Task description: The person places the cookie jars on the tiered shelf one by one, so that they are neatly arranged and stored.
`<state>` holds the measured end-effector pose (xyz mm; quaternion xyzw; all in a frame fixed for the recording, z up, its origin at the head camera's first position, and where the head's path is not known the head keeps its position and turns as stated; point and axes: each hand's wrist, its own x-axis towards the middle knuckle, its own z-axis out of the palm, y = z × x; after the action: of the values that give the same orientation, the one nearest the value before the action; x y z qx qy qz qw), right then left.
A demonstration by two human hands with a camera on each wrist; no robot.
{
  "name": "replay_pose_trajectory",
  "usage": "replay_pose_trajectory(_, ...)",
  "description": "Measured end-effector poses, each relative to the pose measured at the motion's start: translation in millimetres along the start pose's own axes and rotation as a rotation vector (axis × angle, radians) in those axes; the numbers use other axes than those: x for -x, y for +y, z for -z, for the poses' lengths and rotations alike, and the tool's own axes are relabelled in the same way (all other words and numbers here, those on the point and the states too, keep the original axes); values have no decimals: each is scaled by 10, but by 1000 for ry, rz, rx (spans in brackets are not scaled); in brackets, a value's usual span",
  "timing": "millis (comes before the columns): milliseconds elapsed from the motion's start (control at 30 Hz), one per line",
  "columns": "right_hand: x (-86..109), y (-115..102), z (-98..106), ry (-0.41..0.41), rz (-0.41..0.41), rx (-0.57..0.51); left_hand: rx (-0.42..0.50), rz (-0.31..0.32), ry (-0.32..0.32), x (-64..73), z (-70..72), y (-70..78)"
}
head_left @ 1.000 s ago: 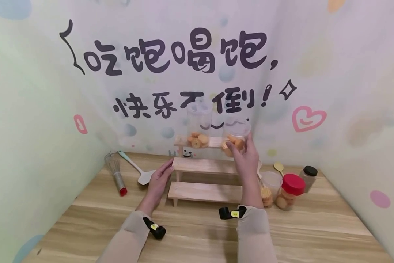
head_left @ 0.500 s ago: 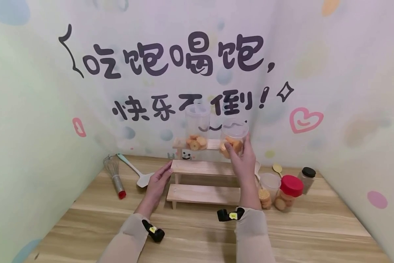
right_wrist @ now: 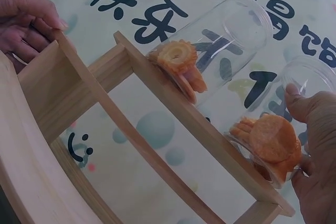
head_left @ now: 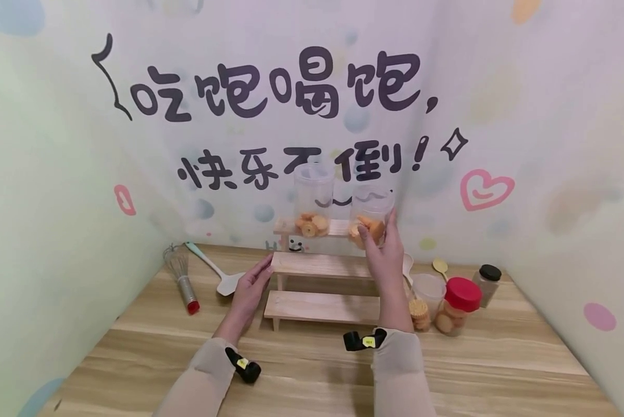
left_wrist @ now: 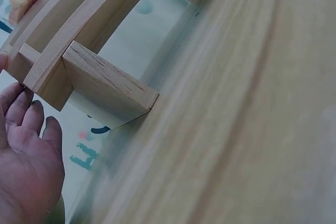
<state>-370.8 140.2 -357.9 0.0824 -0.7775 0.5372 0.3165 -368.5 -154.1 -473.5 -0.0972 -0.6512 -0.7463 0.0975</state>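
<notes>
My right hand (head_left: 387, 252) grips a clear plastic jar (head_left: 371, 202) of cookies, thumb on the near side and fingers round the right. The jar's base meets the top board of a three-step wooden display rack (head_left: 322, 304), as the right wrist view shows. Left of it on that board stands a taller clear jar (head_left: 314, 188), also with cookies (right_wrist: 177, 56) at its bottom. My left hand (head_left: 250, 286) holds the left end of the rack's middle board (head_left: 322, 264). Its thumb lies at the board's upper edge, with the other fingers (left_wrist: 34, 116) against the end and below.
Left on the wooden table (head_left: 301, 370) lie a whisk (head_left: 183, 281) and a white spatula (head_left: 228, 281). Right of the rack stand an open clear cup (head_left: 428, 289) with cookies, a red-lidded cookie jar (head_left: 458, 307) and a black-lidded jar (head_left: 487, 285). A yellow spoon (head_left: 440, 266) lies behind them.
Both hands and both jars hold nearly the same place on the rack. The whole head view shifts slightly.
</notes>
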Motion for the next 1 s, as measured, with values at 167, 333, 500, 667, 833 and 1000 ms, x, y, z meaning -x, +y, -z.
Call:
replay_pose_trajectory(167, 13, 34, -19, -24, -39, -8, -38, -6, 15, -4, -2, -4)
replay_pose_trajectory(333, 17, 81, -40, -51, -62, 12, -44, -10, 10, -4, 0, 12)
replay_pose_trajectory(500, 16, 60, -40, -54, -82, 14, -37, -13, 2, -16, -3, 12)
replay_pose_trajectory(667, 12, 57, -37, -59, -110, -5, -18, -20, 5, -21, 8, -24)
replay_pose_trajectory(833, 3, 64, -38, -44, -126, -17, -27, -13, 1, -24, 9, -31)
replay_pose_trajectory(1000, 7, 69, -40, -30, -117, -17, -18, -6, -4, -16, 10, -27)
